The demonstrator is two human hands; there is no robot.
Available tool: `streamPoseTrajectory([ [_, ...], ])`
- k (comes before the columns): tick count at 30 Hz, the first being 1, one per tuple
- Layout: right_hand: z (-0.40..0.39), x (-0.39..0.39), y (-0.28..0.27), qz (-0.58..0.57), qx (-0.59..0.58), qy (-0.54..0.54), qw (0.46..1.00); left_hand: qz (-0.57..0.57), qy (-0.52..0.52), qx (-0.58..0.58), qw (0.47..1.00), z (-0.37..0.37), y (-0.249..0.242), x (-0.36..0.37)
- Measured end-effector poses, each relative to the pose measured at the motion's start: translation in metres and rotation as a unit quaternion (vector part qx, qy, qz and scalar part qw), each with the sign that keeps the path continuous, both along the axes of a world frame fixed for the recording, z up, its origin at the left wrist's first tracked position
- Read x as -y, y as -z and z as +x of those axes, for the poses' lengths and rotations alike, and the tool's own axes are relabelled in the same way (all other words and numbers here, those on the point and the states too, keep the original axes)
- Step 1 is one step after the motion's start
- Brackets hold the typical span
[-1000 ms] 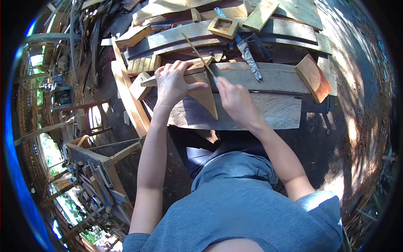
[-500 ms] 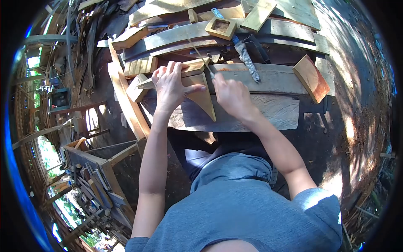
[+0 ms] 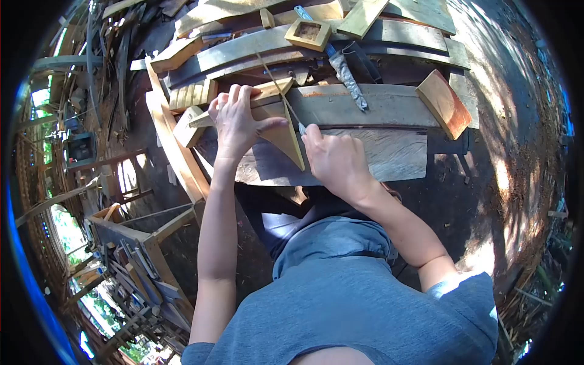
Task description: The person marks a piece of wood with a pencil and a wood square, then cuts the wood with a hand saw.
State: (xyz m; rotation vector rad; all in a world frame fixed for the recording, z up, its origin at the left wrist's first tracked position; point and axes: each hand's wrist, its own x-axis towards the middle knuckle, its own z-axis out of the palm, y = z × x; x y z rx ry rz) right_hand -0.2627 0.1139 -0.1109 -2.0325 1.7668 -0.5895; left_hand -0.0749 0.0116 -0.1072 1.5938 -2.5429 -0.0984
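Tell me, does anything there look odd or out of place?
Mildly: the chunky tan wooden block at right sits askew to the long grey wooden planks, its reddish patch standing out. The long blue tool with crumpled grey wrapping may look improvised, partly hidden by a hollow square pale-wood box.

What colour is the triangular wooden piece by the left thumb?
The triangular piece is yellowish tan, clearest in the head view.

The triangular board (image 3: 281, 138) is tan, the shirt (image 3: 365, 301) blue, the plank (image 3: 389, 153) streaky grey.
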Motion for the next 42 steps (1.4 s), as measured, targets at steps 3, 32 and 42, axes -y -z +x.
streamPoseTrajectory([
  [3, 0.005, 0.021, 0.031, -0.057, 0.016, 0.016, 0.998, 0.002, -0.005, -0.008, 1.000, -0.002, -0.002, -0.001],
  [32, -0.036, 0.057, -0.031, -0.038, -0.140, -0.122, 0.982, -0.096, -0.151, -0.090, 0.980, -0.014, 0.057, -0.051],
  [42, -0.039, 0.055, -0.040, -0.049, -0.138, -0.131, 0.981, -0.094, -0.135, -0.131, 0.978, -0.015, 0.054, -0.053],
])
